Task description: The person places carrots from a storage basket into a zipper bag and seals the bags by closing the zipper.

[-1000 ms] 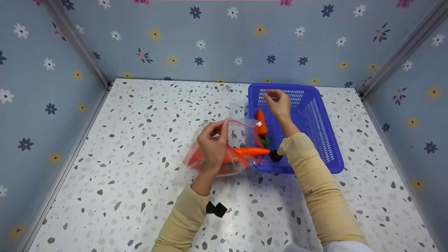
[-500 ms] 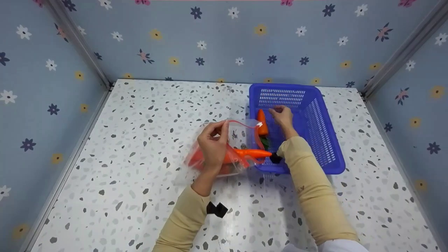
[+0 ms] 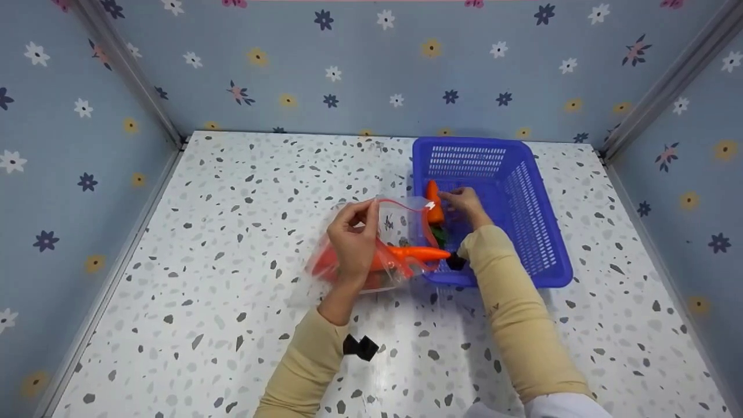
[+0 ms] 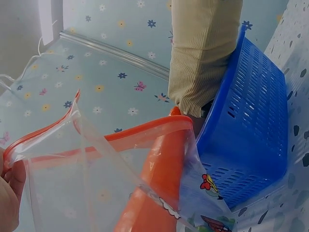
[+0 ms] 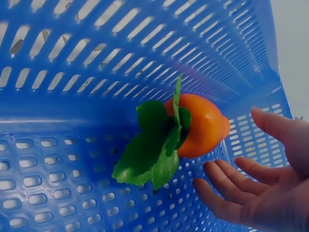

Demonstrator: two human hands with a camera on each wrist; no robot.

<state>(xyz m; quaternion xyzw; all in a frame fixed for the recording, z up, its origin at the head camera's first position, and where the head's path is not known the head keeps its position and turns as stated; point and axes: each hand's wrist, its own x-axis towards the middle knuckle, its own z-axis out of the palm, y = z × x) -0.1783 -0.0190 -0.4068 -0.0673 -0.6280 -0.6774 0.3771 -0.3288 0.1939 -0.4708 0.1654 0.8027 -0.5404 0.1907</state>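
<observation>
My left hand (image 3: pixel 352 235) pinches the rim of a clear zip bag (image 3: pixel 400 217) with a red-orange zip strip, its mouth standing open to the right. Inside the bag lies an orange carrot (image 3: pixel 421 253), its tip poking out through the mouth; the left wrist view shows this carrot (image 4: pixel 161 169) too. My right hand (image 3: pixel 466 203) is down in the blue basket (image 3: pixel 525 215), fingers spread beside another carrot (image 3: pixel 434 208). In the right wrist view a gap shows between the fingertips and this carrot (image 5: pixel 203 125), whose green leaves (image 5: pixel 154 140) face the camera.
The basket stands on a speckled white table (image 3: pixel 232 290), right beside the bag, with its perforated walls rising around the right hand. Flower-patterned panels (image 3: pixel 371 64) enclose the table at the back and both sides.
My right hand has come down from above the far part of the basket toward the carrot and moved in beside it. My left hand and the bag have stayed in place.
</observation>
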